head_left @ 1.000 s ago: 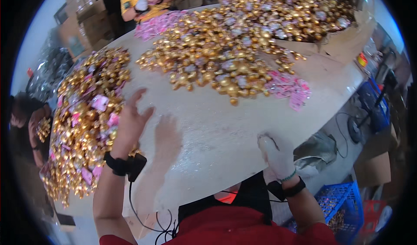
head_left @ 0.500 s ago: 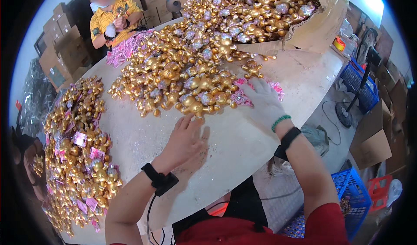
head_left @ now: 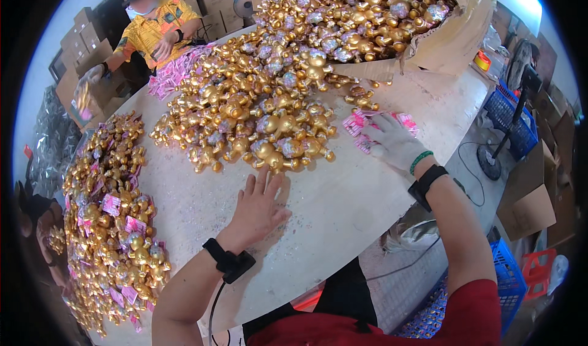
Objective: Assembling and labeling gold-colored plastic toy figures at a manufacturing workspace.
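Observation:
A big heap of shiny gold figurines (head_left: 236, 104), rounded and patched with glittery, silvery-pink parts, spreads over the pale table (head_left: 318, 223). At its near edge my bare left hand (head_left: 257, 208) rests with fingers apart, the fingertips beside the closest figurines and nothing in the grasp. My right hand (head_left: 395, 144), in a white glove, lies with fingers spread over a small bunch of pink printed tags (head_left: 355, 124). These tags stick out on both sides of the glove, to the right of the heap. Some of them are hidden beneath the fingers.
A torn cardboard box (head_left: 444, 52) spills more figurines at the back. Along the table's left side lies another pile of tagged gold figurines (head_left: 110, 242). Across the table, a person in a yellow shirt (head_left: 162, 27) stands by pink tags (head_left: 177, 73). Blue crates (head_left: 511, 122) stand at right.
My right hand has slid right with the pink tags, away from the heap. My left hand has shifted slightly left, fingers spreading. The person opposite has stretched an arm toward the left pile.

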{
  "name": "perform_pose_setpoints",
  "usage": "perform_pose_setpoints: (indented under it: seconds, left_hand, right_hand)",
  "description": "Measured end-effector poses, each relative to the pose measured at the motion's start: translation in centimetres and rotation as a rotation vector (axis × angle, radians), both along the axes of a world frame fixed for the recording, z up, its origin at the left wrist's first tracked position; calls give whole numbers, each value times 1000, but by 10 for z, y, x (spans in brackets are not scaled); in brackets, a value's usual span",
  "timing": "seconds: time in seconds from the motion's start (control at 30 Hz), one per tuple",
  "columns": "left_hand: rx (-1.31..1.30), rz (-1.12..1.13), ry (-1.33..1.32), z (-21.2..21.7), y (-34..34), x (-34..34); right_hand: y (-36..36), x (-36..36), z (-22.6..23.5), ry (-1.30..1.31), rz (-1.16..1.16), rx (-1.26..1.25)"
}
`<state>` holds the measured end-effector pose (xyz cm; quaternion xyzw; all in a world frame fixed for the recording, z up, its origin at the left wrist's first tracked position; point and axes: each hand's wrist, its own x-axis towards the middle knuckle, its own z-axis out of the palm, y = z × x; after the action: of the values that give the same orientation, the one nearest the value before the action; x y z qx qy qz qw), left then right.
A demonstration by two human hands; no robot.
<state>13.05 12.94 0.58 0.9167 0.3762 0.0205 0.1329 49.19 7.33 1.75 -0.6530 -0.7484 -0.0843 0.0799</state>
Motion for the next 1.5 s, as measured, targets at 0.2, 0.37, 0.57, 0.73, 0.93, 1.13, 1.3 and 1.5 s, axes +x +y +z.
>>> perform_pose_setpoints:
  seconds: [0.2,0.37,0.57,0.73,0.93,1.13,1.3,1.5]
  left_hand:
    - [36,-52,-83,-6,3,-3]
    - [-39,31,-157,10,-12,-11]
    - [146,75,-318,26,6,8]
    - [279,-58,-176,5,1,6]
    - [242,-83,-87,29,-17,-13]
    - [99,-153,-181,25,-36,-11]
    - [112,-177,-210,23,-54,-17]
    - [-18,-155,-292,29,-62,-39]
  right_hand:
    - [-14,-22,18,72,-112,66]
    - [-45,-79,19,284,18,204]
    - [-85,-142,-23,612,41,198]
    - [-90,-158,-21,353,60,132]
    - [-100,-91,-50,513,-33,398]
    - [-77,-29,-19,182,-454,293]
    - [-64,0,-23,111,-460,127]
    - [-61,11,-9,156,-390,71]
